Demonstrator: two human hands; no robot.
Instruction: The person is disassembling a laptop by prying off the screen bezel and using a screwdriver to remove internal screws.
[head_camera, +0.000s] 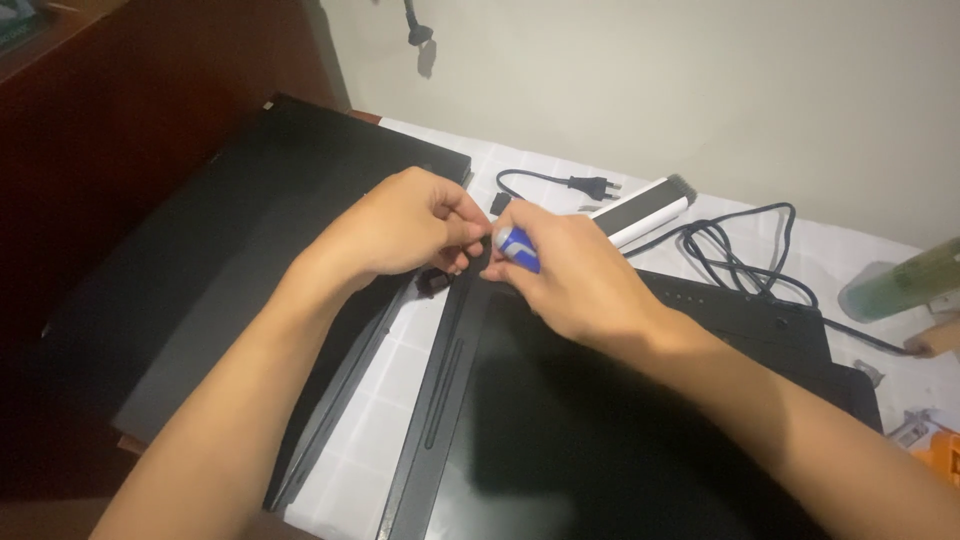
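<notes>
Black flat device (600, 440) lies nearest on counter (370, 420); my right hand (565, 270) grasps a blue-handled tool (518, 250) at its top edge, left hand (400, 225) pinches a small black part (478, 243). Black panel (230, 270) left, cables (740, 255) behind.

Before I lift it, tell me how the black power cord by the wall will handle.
The black power cord probably goes floppy: it lies in loose loops on the white tablecloth. Likely light. Its plug end may swing or snag.
</notes>
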